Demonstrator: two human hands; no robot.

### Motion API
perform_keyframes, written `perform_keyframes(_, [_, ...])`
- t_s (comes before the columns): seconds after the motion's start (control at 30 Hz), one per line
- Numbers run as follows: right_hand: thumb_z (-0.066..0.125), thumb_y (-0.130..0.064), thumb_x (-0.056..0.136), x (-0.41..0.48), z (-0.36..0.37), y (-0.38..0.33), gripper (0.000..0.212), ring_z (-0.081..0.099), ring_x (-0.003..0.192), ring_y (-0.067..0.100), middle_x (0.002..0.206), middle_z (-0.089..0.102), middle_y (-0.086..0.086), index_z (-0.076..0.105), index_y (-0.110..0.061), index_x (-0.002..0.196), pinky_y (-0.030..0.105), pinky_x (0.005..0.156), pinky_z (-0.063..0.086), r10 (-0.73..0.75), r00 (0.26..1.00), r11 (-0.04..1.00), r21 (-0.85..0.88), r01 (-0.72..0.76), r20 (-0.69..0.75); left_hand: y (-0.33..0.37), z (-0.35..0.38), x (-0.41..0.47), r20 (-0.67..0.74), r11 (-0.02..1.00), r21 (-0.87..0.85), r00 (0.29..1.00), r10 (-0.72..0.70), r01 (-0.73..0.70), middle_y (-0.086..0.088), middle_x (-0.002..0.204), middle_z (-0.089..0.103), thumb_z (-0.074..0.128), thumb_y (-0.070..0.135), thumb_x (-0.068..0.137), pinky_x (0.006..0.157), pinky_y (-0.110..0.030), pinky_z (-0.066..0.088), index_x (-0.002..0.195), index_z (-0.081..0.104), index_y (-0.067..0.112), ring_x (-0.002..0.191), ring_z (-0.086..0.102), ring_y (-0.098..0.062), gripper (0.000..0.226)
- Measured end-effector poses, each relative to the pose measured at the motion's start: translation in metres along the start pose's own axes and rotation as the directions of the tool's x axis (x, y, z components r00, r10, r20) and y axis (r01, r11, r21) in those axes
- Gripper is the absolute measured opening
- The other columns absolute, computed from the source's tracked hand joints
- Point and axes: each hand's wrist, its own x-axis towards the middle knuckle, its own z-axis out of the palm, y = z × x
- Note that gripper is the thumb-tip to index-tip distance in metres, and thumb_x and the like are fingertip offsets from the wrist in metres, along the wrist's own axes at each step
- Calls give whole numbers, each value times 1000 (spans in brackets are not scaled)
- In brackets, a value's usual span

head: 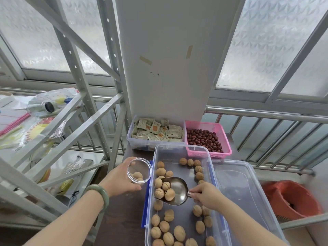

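Observation:
My left hand (122,180) grips a clear round plastic jar (139,170), tilted toward me just left of the walnut box, with a couple of walnuts inside it. My right hand (206,195) holds the handle of a metal scoop (174,190). The scoop carries several walnuts (164,189) and hangs over a clear rectangular plastic box (209,157) with many loose walnuts scattered on its bottom.
Behind the walnut box stand a clear bin of small sachets (156,133) and a pink basket of red dates (204,139). A clear lid (245,190) lies to the right, an orange bin (291,199) beyond it. A grey metal shelf rack (74,125) stands left.

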Motion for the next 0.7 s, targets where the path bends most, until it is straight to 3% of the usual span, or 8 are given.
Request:
perform_keyframes(0.17, [63,-27,88,-3,-9,2,13,52,56,10,58,62,-7,75,-27,92,24,62,48,-5,1000,992,126,6,-12,-8,-7,2,7,1000,-6,1000,-9,9,9,130,51,82,36,48,91,-29,46,130,35,37,107,58,-10,95])
perform_keyframes(0.27, [64,-22,87,-5,-16,0,13,52,58,11,60,62,-3,74,-31,84,24,63,50,1,1000,977,214,4,-25,-10,-10,3,17,1000,6,1000,-17,17,8,130,50,81,35,48,90,-29,46,130,35,36,106,58,-11,95])
perform_keyframes(0.37, [63,-18,89,-9,-25,-7,14,48,51,8,59,62,-4,74,-26,87,16,55,45,1,999,969,246,7,-34,-11,-8,4,28,1000,18,999,-21,21,9,132,49,82,33,48,76,-26,49,130,35,36,96,61,-12,94])
perform_keyframes(0.43, [64,-19,87,-9,-29,-10,21,48,51,6,55,63,-8,72,-33,75,17,57,43,-13,998,975,219,26,-60,-10,-6,4,54,1000,7,998,-26,26,8,134,47,80,33,48,60,-23,47,129,34,37,77,61,-12,94])
perform_keyframes(0.47, [64,-20,87,-11,-31,-12,24,48,51,7,54,63,-9,71,-34,70,18,58,43,-18,997,977,209,33,-72,-9,-4,5,63,1000,10,998,-24,23,8,134,47,80,35,48,60,-22,48,130,33,38,76,61,-12,95])
perform_keyframes(0.6, [63,-18,87,-19,-44,-24,23,48,52,8,61,63,-3,71,-32,71,18,59,43,-34,996,972,228,53,-86,1,0,6,60,999,44,998,23,-26,7,134,47,80,40,49,91,-31,49,133,29,37,106,58,-12,98])
perform_keyframes(0.7, [63,-20,88,-25,-56,-36,15,48,49,5,64,64,-1,75,-27,83,17,58,43,-54,993,980,187,73,-106,6,0,8,58,999,12,997,45,-46,7,133,46,81,39,49,88,-31,51,134,30,35,102,59,-12,99])
